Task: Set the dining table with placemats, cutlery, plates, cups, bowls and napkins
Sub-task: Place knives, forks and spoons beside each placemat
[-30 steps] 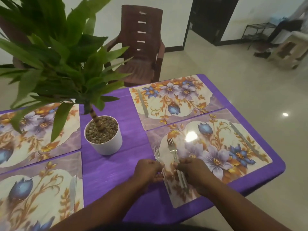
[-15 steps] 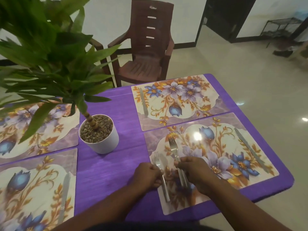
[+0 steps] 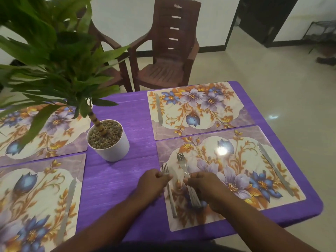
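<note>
Here the left hand (image 3: 154,182) pinches a single fork (image 3: 169,190) lying at the left edge of the near right placemat (image 3: 236,179), its long axis running from the person toward the far side, tines away. Just beside it, the right hand (image 3: 205,188) grips a bundle of forks (image 3: 189,184), parallel to the first; how many I cannot quite tell. The lone fork sits nearer the left hand, so squaring it probably falls to that hand, while the knife (image 3: 275,168) lies well apart at the mat's right edge.
</note>
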